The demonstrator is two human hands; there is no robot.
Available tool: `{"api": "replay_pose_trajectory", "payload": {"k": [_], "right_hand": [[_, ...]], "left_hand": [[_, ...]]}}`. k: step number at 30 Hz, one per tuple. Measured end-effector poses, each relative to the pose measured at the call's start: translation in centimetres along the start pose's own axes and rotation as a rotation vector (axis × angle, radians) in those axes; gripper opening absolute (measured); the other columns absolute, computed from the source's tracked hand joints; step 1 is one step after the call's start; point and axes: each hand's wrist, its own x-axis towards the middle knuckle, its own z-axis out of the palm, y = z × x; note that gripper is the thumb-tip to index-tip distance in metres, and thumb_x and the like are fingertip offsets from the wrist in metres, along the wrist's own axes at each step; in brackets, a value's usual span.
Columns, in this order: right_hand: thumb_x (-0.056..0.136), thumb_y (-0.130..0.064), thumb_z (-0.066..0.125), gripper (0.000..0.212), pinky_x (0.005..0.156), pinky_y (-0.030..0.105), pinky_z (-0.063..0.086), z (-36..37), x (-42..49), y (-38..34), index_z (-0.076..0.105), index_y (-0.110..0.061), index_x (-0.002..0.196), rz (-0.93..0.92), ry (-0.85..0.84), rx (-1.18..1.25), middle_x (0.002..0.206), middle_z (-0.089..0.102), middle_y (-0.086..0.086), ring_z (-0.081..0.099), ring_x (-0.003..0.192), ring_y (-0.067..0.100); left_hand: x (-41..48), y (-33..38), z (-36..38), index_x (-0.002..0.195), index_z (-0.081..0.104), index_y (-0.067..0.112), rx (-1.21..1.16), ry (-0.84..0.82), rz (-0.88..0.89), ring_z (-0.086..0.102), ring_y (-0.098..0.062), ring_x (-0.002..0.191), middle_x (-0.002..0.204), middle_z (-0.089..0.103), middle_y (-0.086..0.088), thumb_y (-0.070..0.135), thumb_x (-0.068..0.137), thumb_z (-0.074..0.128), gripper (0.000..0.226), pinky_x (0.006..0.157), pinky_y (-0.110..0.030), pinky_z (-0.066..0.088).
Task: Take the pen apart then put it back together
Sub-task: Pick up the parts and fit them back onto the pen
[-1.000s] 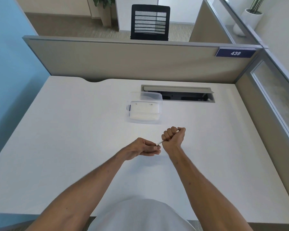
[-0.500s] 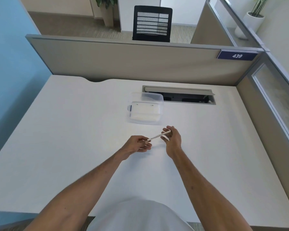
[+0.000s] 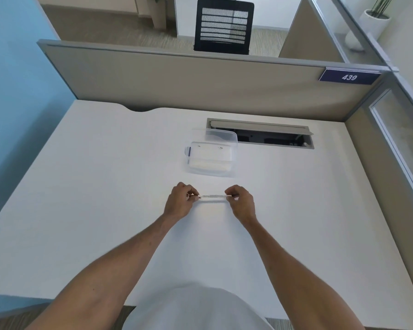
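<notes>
A slim pale pen (image 3: 213, 196) lies level between my two hands, just above the white desk (image 3: 105, 186). My left hand (image 3: 179, 202) pinches its left end with the fingertips. My right hand (image 3: 241, 202) pinches its right end the same way. Both ends are hidden inside the fingers, so I cannot tell whether the pen is whole or which part each hand grips.
A clear plastic box (image 3: 211, 156) stands on the desk a short way beyond the hands. Behind it an open cable slot (image 3: 262, 135) is cut into the desk. Grey partition walls (image 3: 200, 79) close off the back and the right side.
The hands have moved apart and the pen has swung from a tilt to level. A second ago my right hand held it in a closed fist; now only fingertips hold each end.
</notes>
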Motion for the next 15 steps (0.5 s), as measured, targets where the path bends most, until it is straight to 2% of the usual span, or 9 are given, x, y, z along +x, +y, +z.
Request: {"api": "replay_pose_trajectory", "payload": {"k": [6,9,15], "right_hand": [[0.110,-0.004,0.057,0.026,0.115,0.040,0.043,1.0,1.1,0.2,0.075,-0.010,0.128,-0.079,-0.033,-0.344,0.135,0.068,0.003,0.059,0.135,0.025],[0.110,-0.004,0.055,0.027,0.114,0.038,0.042,1.1,1.6,0.3,0.073,-0.012,0.129,-0.096,-0.031,-0.410,0.138,0.062,0.003,0.054,0.137,0.025],[0.111,-0.007,0.054,0.028,0.112,0.034,0.041,1.1,2.2,0.4,0.073,-0.014,0.131,-0.114,-0.032,-0.467,0.135,0.065,0.001,0.054,0.136,0.024]], "left_hand": [[1.4,-0.4,0.5,0.126,0.075,0.017,0.238,0.034,0.033,0.060,-0.025,0.127,0.130,0.068,-0.003,0.018,0.109,0.062,0.022,0.110,-0.042,0.045],[2.3,-0.4,0.8,0.128,0.072,0.018,0.310,0.030,0.050,0.058,-0.025,0.129,0.130,0.067,0.000,0.020,0.110,0.060,0.021,0.110,-0.040,0.043],[3.0,-0.5,1.1,0.131,0.069,0.021,0.460,0.035,0.106,0.057,-0.022,0.129,0.132,0.063,0.004,0.027,0.112,0.056,0.023,0.106,-0.037,0.042]]}}
